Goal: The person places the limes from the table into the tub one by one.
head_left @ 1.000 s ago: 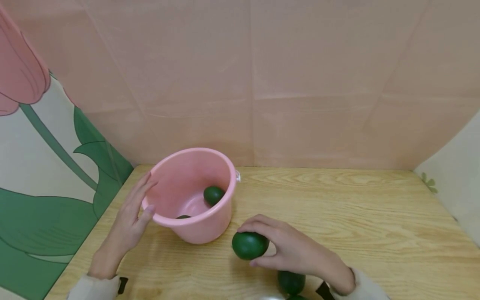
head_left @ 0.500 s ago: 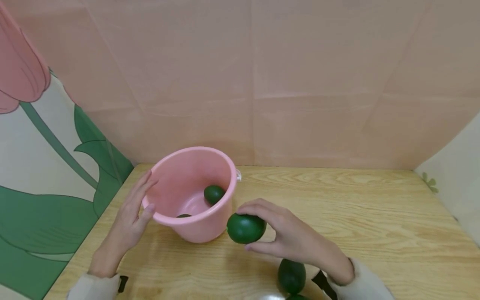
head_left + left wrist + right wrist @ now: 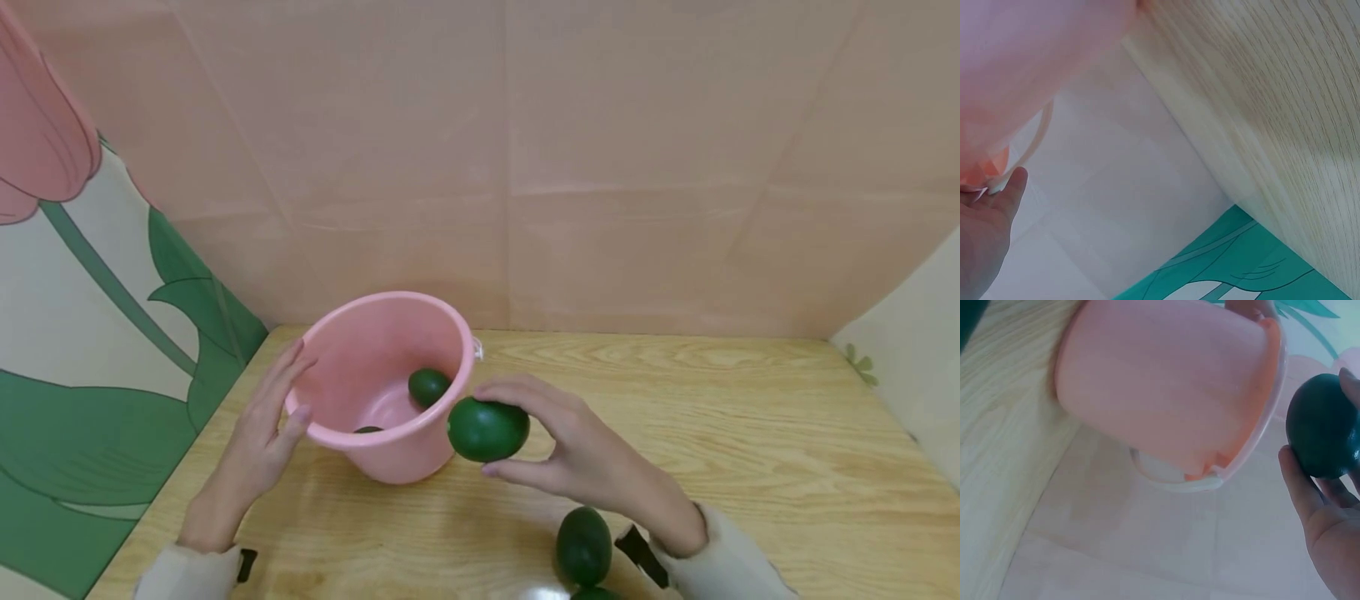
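A pink bucket (image 3: 401,450) stands upright at the back left of the table, with a dark green avocado (image 3: 429,388) inside. Part of a second one (image 3: 367,430) shows behind the near rim. At the bucket's left side, my left hand (image 3: 258,437) holds the rim, its thumb in front and fingertips over the edge. Beside the bucket's right side, my right hand (image 3: 555,437) grips a smooth avocado (image 3: 487,429) between thumb and fingers, above the table. The right wrist view shows this avocado (image 3: 1321,425) close to the bucket's rim (image 3: 1272,400).
Near the table's front, another avocado (image 3: 584,546) lies below my right forearm, with part of one more (image 3: 596,593) at the frame's bottom. A white handle (image 3: 1175,485) hangs on the bucket. A pinkish sheet (image 3: 637,167) covers the wall behind the wooden table (image 3: 712,400).
My right hand has lifted its avocado up and slightly left, closer to the bucket's rim. More of the avocado on the table shows. My left hand and the bucket look nearly still.
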Demonstrator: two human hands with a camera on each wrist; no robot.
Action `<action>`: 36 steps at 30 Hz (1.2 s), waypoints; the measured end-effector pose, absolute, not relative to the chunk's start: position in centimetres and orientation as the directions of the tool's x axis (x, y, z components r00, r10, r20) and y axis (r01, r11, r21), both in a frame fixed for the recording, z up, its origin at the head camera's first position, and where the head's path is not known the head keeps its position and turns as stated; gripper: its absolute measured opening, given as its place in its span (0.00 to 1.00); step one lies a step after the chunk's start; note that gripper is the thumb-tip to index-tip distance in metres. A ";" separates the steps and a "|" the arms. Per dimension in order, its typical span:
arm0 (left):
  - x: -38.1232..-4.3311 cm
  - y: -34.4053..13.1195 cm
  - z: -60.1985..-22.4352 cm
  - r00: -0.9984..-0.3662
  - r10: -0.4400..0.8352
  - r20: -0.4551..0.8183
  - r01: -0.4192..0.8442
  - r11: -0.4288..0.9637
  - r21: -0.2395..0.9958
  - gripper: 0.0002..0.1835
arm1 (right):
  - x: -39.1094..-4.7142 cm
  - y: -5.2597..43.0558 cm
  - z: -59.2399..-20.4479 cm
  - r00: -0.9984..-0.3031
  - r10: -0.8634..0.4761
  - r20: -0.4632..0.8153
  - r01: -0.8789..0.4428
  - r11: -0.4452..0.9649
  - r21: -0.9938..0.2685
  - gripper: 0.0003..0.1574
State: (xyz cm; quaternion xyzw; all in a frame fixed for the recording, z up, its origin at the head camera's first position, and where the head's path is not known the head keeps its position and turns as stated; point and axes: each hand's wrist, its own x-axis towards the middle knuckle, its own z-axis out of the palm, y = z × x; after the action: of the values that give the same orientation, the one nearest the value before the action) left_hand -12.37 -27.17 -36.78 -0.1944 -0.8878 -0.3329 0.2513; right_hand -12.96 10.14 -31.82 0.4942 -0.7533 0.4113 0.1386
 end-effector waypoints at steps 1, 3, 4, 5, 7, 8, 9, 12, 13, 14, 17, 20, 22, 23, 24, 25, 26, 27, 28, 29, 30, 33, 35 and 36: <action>-12.4 -27.2 -36.8 -0.798 0.178 0.576 0.513 0.703 0.492 0.27 | -13.0 10.1 -31.7 -0.471 -0.623 0.624 -0.861 0.171 -0.479 0.39; -12.5 -27.2 -36.7 -0.797 0.179 0.577 0.513 0.705 0.490 0.27 | -13.2 10.0 -31.5 -0.462 -0.610 0.644 -0.867 0.160 -0.471 0.40; -12.5 -27.2 -36.7 -0.795 0.183 0.578 0.515 0.705 0.487 0.27 | -13.3 9.9 -31.4 -0.457 -0.604 0.653 -0.871 0.153 -0.468 0.41; -12.5 -27.2 -36.7 -0.797 0.182 0.576 0.514 0.706 0.487 0.27 | -13.3 9.8 -31.3 -0.455 -0.600 0.658 -0.871 0.148 -0.468 0.42; -12.6 -27.2 -36.7 -0.800 0.181 0.572 0.510 0.708 0.488 0.27 | -13.5 9.6 -31.1 -0.454 -0.587 0.670 -0.872 0.138 -0.470 0.43; -12.5 -27.2 -36.8 -0.802 0.180 0.569 0.506 0.709 0.490 0.28 | -13.5 9.5 -31.0 -0.456 -0.581 0.674 -0.871 0.134 -0.473 0.43; -12.5 -27.2 -36.8 -0.805 0.180 0.565 0.504 0.710 0.492 0.28 | -13.6 9.4 -30.9 -0.462 -0.575 0.675 -0.867 0.131 -0.481 0.43; -12.5 -27.3 -36.9 -0.819 0.175 0.547 0.488 0.714 0.502 0.29 | -13.7 9.1 -30.8 -0.486 -0.555 0.675 -0.853 0.132 -0.506 0.43; -12.5 -27.3 -36.9 -0.820 0.175 0.545 0.486 0.716 0.502 0.29 | -13.8 9.0 -30.8 -0.496 -0.548 0.673 -0.847 0.134 -0.514 0.43; -12.5 -27.3 -36.9 -0.820 0.175 0.544 0.486 0.715 0.502 0.29 | -13.9 8.9 -30.8 -0.506 -0.545 0.669 -0.840 0.134 -0.526 0.42; -12.4 -27.2 -36.9 -0.812 0.177 0.556 0.498 0.708 0.501 0.29 | -14.1 8.6 -30.8 -0.534 -0.538 0.652 -0.818 0.135 -0.559 0.41; -12.4 -27.1 -36.9 -0.799 0.180 0.574 0.516 0.697 0.499 0.28 | -14.3 8.1 -30.9 -0.547 -0.538 0.641 -0.807 0.138 -0.574 0.40; -12.5 -27.1 -36.9 -0.794 0.182 0.579 0.522 0.693 0.498 0.28 | -14.4 7.8 -31.0 -0.546 -0.538 0.642 -0.809 0.140 -0.571 0.40; -12.5 -27.1 -36.9 -0.794 0.183 0.580 0.523 0.692 0.498 0.28 | -14.4 7.6 -31.0 -0.545 -0.537 0.643 -0.811 0.145 -0.567 0.40; -12.5 -27.1 -36.9 -0.793 0.183 0.581 0.524 0.692 0.497 0.28 | -14.5 7.4 -31.0 -0.540 -0.537 0.648 -0.817 0.149 -0.558 0.40; -12.5 -27.2 -36.9 -0.793 0.183 0.581 0.524 0.693 0.496 0.28 | -14.5 7.3 -31.0 -0.540 -0.536 0.649 -0.818 0.154 -0.554 0.39; -12.5 -27.2 -36.9 -0.793 0.182 0.582 0.523 0.693 0.496 0.28 | -14.6 7.1 -31.0 -0.532 -0.535 0.656 -0.826 0.157 -0.542 0.39; -12.5 -27.2 -36.9 -0.793 0.181 0.581 0.521 0.694 0.496 0.28 | -14.7 6.9 -31.0 -0.526 -0.535 0.662 -0.832 0.162 -0.531 0.39; -12.4 -27.2 -36.9 -0.794 0.179 0.581 0.520 0.695 0.496 0.28 | -14.7 6.8 -31.0 -0.521 -0.535 0.665 -0.837 0.167 -0.522 0.39; -12.4 -27.2 -36.9 -0.795 0.178 0.579 0.518 0.695 0.498 0.28 | -14.8 6.6 -30.9 -0.517 -0.537 0.667 -0.840 0.170 -0.515 0.39; -12.4 -27.2 -37.0 -0.797 0.176 0.578 0.516 0.695 0.500 0.28 | -14.9 6.4 -30.9 -0.513 -0.539 0.668 -0.843 0.173 -0.509 0.39; -12.4 -27.2 -36.9 -0.798 0.175 0.577 0.516 0.694 0.502 0.28 | -15.0 6.1 -30.9 -0.519 -0.546 0.658 -0.840 0.183 -0.511 0.39; -12.4 -27.2 -36.9 -0.793 0.179 0.582 0.522 0.692 0.498 0.28 | -15.0 5.8 -30.9 -0.525 -0.548 0.651 -0.835 0.184 -0.519 0.39; -12.5 -27.2 -37.0 -0.791 0.181 0.584 0.525 0.692 0.495 0.28 | -15.0 5.7 -30.9 -0.525 -0.549 0.650 -0.835 0.185 -0.519 0.39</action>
State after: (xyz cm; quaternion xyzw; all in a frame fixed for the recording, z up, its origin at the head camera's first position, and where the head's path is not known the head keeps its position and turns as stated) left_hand -12.46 -27.24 -36.95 -0.1997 -0.8840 -0.3376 0.2543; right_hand -15.05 5.67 -30.87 0.4596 -0.7527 0.4430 0.1612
